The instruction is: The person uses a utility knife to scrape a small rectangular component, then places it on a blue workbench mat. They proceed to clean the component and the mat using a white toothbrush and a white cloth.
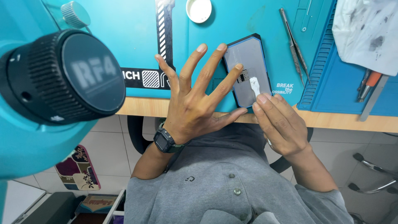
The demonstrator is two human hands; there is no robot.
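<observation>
- The right hand [282,124] kept a closed pinch grip on a small white swab [255,86], its tip pressed onto the grey back of a phone-like device [248,62]; the pinch sat close to the tip, so I judged that a hard push could bend the soft swab or skid it off the small metal patch it touched.
- The left hand [195,103] held nothing; its fingers [226,81] were spread wide, one fingertip resting on the device and the thumb lying along its near corner; this light bracing seemed the only thing steadying it, and a slip there could let the device turn under the swab.
- The device lay tilted on the teal mat [137,37], its near corner right at the front edge of the surface [340,120]; a pull toward the body could, in my judgement, tip it off into the lap.
- Tweezers [294,41] lay just right of the device, apart from it; a wide sweep of the right hand might knock them.
- A white round lid [199,9] sat well beyond the device; a stained white cloth [369,33] covered the far right; the microscope knob [66,74] loomed at the left near the camera.
- Open mat lay beyond the left hand's fingers, the freest room for moving.
</observation>
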